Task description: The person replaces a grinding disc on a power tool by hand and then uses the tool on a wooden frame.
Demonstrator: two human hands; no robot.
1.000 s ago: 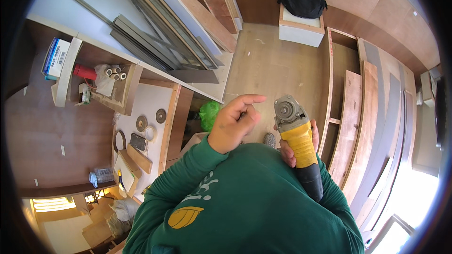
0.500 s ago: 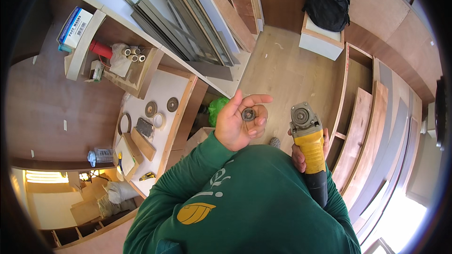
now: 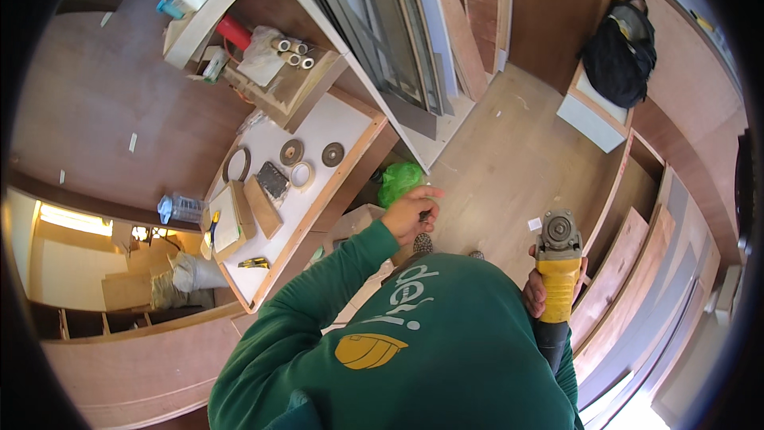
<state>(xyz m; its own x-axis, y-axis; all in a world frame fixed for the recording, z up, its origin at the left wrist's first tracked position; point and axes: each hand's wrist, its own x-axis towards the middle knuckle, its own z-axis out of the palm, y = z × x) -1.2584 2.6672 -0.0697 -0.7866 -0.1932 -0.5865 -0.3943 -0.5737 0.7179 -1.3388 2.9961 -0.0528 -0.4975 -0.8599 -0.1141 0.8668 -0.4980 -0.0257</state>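
My right hand [image 3: 536, 293] grips a yellow and black angle grinder [image 3: 559, 275] around its body, with its metal gear head up and no disc on the spindle. In my left hand [image 3: 404, 216], curled fingers hold a small dark round metal nut [image 3: 424, 216], mostly hidden by them. That hand is above the floor, near a green plastic bag [image 3: 399, 181] and the worktable [image 3: 314, 199]. On the tabletop lie a worn brown disc [image 3: 292, 151] and a dark grinding disc [image 3: 333, 154].
Tape rolls [image 3: 302, 175], a wood block [image 3: 263, 207], a dark rectangular pad [image 3: 273, 181] and a yellow-black cutter [image 3: 254, 263] lie on the table. A shelf box [image 3: 298, 95] holds several small rolls. Boards [image 3: 617, 287] stand at right; a black backpack [image 3: 621, 52] is at far right.
My left hand has turned and curled around the nut, which was visible on the open palm. The view has swung left, showing more of the table. My right hand keeps its grip on the grinder.
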